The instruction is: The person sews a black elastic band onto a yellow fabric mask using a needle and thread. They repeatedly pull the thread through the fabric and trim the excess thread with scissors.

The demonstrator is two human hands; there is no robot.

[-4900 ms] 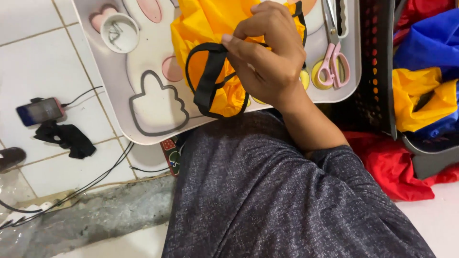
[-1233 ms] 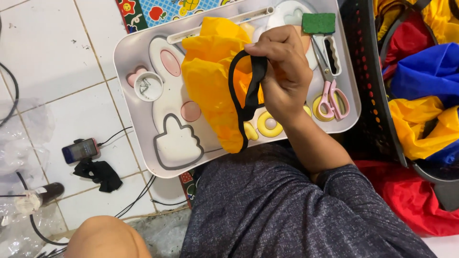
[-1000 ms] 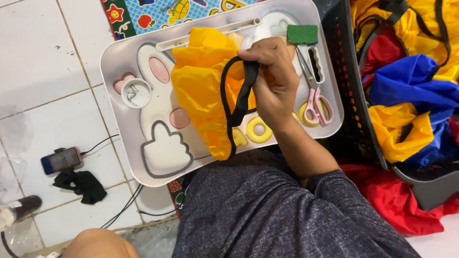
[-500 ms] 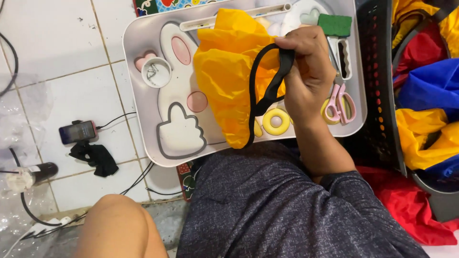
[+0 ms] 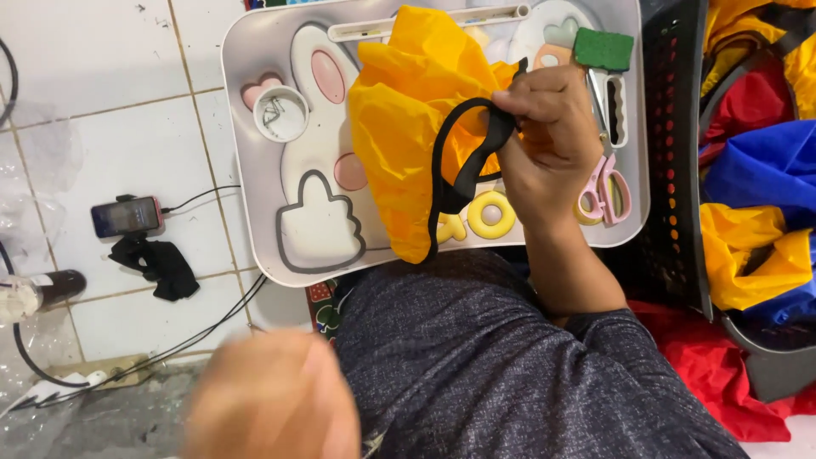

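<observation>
phone (image 5: 126, 216): lying on the white floor tiles, cable plugged in, well left of the tray
left hand (image 5: 272, 395): just a blur at the bottom edge, can't tell if it's open or closed, nothing seen in it
tray (image 5: 255, 110): grey lap tray with a bunny print, small round cup (image 5: 281, 113) on it
yellow fabric (image 5: 416, 119): bunched up over the tray's middle
black strap (image 5: 463, 166): looped in front of the fabric, top end pinched in the fingers
right hand (image 5: 551, 140): fingers curled tight on the strap
pink scissors (image 5: 602, 191): flat on the tray, just right of the hand
basket (image 5: 676, 153): black, piled with red, blue and yellow cloth

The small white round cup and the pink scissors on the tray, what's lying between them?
In the head view, the yellow fabric with its black strap, held by the right hand, lies between cup and scissors.
</observation>
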